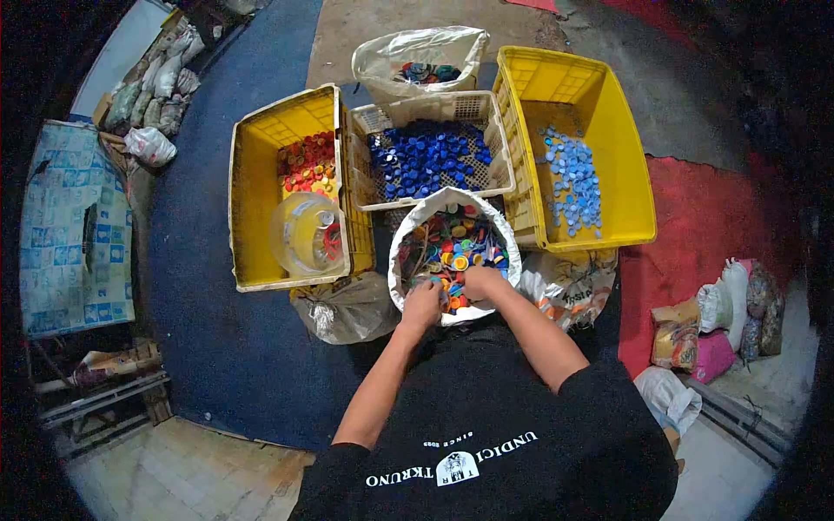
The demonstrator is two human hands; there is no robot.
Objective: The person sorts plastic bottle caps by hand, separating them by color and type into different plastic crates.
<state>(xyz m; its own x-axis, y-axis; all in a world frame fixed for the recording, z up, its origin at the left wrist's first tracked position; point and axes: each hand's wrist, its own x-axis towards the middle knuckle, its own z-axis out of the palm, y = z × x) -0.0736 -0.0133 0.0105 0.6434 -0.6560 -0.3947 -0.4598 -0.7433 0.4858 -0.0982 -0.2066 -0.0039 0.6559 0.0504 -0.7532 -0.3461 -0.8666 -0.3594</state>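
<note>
A white sack (506, 227) with its rim rolled open stands right before me, full of mixed bottle caps (457, 260) in red, yellow, orange, green and blue. Both hands reach into its near side. My left hand (424, 302) is at the left near rim, its fingers curled down among the caps. To its right, my right hand (483, 282) bends inward over the caps, fingers curled. What either hand holds is hidden by the fingers and too small to make out.
Behind the sack, a white crate (426, 111) holds dark blue caps. The left yellow crate (248, 200) contains red and yellow caps and a clear plastic jug (304, 234); the right yellow crate (621, 156) has light blue caps. Another open sack (417, 43) stands at the back.
</note>
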